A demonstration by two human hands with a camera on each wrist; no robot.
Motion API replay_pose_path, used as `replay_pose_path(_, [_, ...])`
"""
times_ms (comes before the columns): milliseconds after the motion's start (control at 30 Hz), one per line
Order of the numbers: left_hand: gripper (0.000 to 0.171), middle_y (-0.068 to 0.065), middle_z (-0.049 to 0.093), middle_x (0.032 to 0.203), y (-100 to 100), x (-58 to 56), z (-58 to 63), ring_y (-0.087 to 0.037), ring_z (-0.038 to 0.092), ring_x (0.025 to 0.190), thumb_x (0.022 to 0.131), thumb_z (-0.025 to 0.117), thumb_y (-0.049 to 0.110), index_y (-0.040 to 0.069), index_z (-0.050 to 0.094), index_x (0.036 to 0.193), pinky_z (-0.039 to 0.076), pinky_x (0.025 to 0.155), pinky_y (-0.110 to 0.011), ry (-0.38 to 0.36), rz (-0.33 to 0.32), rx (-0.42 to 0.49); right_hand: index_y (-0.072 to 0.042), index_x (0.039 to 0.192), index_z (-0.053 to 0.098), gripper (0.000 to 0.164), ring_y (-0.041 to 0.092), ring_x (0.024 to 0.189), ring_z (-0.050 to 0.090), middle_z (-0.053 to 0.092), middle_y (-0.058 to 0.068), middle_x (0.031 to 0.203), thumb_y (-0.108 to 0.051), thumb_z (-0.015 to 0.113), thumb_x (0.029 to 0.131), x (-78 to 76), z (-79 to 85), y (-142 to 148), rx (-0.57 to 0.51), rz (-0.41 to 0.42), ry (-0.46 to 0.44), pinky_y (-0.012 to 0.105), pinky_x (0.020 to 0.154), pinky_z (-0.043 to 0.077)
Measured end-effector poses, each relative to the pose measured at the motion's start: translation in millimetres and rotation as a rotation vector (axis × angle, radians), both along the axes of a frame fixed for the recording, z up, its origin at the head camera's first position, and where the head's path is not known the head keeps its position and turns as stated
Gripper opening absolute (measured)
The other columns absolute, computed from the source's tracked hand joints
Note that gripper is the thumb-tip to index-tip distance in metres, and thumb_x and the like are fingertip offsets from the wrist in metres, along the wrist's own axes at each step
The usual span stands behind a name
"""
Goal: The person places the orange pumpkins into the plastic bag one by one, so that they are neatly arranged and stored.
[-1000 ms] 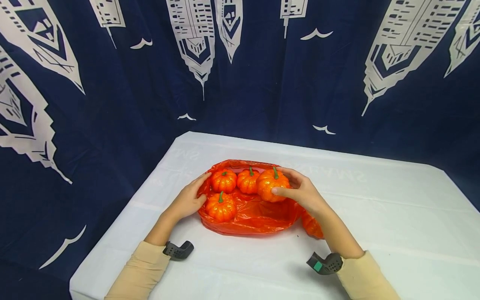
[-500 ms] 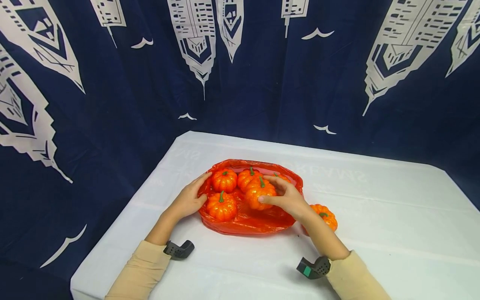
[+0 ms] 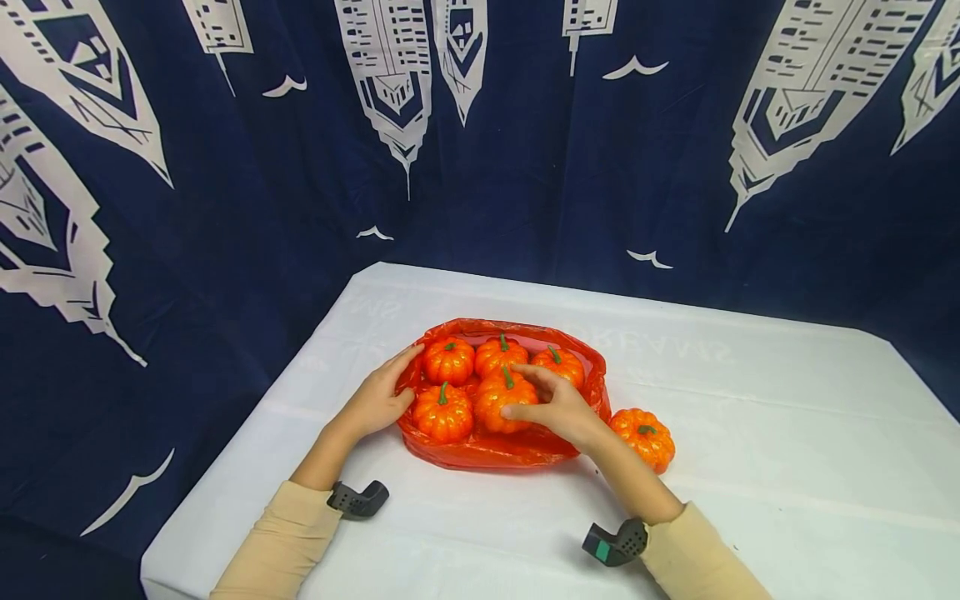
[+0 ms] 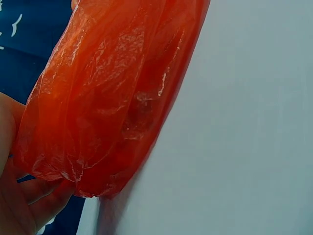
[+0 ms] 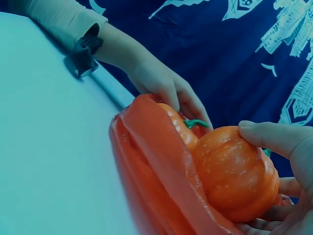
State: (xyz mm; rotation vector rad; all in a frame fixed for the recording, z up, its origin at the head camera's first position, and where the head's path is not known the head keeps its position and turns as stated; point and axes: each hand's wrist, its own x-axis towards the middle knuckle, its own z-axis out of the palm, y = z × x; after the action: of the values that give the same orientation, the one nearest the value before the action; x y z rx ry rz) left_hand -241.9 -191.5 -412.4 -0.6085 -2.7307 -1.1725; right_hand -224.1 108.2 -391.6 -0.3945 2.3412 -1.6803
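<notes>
A red plastic bag (image 3: 525,454) lies wide open on the white table, with several small orange pumpkins inside. My left hand (image 3: 377,398) holds the bag's left side, its fingers spread along the rim. In the left wrist view the bag's wall (image 4: 107,98) hides part of that hand. My right hand (image 3: 566,412) grips a small pumpkin (image 3: 491,404) between thumb and fingers, low inside the bag's mouth. This pumpkin (image 5: 234,176) is beside another, green-stemmed one in the right wrist view. Just left of it sits a pumpkin (image 3: 442,417); two more pumpkins (image 3: 448,360) (image 3: 562,367) are among those behind.
Outside the bag, one more pumpkin (image 3: 645,437) rests on the white-covered table (image 3: 750,433), close to the right forearm. A dark blue cloth (image 3: 510,208) with white building prints hangs behind the table.
My right hand has carried its pumpkin left and down into the front of the bag. The back right pumpkin and the one outside have come into fuller view. My left hand has stayed put.
</notes>
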Motion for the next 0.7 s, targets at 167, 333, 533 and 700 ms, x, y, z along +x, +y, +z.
replay_pose_path(167, [0.067,-0.020,0.033,0.153,0.2,0.1,0.0,-0.038,0.031,0.140,0.085,0.053,0.000,0.004,0.036,0.150,0.025,0.113,-0.053,0.008,-0.001,-0.004,-0.007,0.143,0.048,0.071,0.034,0.132,0.044,0.047,0.013,0.145,-0.024,0.078,0.081,1.6,-3.5,-4.3,0.007,-0.002,0.006,0.047,0.109,0.036])
replay_pose_path(333, [0.067,-0.021,0.034,0.153,0.3,0.4,0.6,-0.038,0.032,0.140,0.084,0.053,0.000,0.003,0.037,0.149,0.025,0.113,-0.053,0.018,0.005,-0.006,-0.005,0.143,0.047,0.071,0.034,0.133,0.043,0.046,0.014,0.145,-0.024,0.078,0.082,1.5,-6.0,-6.1,0.009,-0.008,0.012,0.047,0.110,0.035])
replay_pose_path(533, [0.066,-0.021,0.034,0.153,0.2,0.8,1.1,-0.038,0.032,0.140,0.084,0.052,0.000,0.002,0.037,0.149,0.026,0.113,-0.053,0.021,0.008,-0.004,-0.003,0.142,0.047,0.070,0.034,0.131,0.045,0.047,0.016,0.144,-0.023,0.078,0.082,1.0,-8.5,-6.3,0.011,-0.008,0.007,0.046,0.109,0.037])
replay_pose_path(700, [0.066,-0.021,0.035,0.153,-0.3,0.7,1.0,-0.038,0.032,0.140,0.084,0.052,0.000,0.002,0.038,0.148,0.026,0.113,-0.053,0.029,0.011,-0.008,-0.002,0.142,0.047,0.070,0.033,0.127,0.049,0.049,0.016,0.141,-0.022,0.078,0.082,0.6,-10.5,-7.5,0.015,-0.007,0.007,0.046,0.107,0.040])
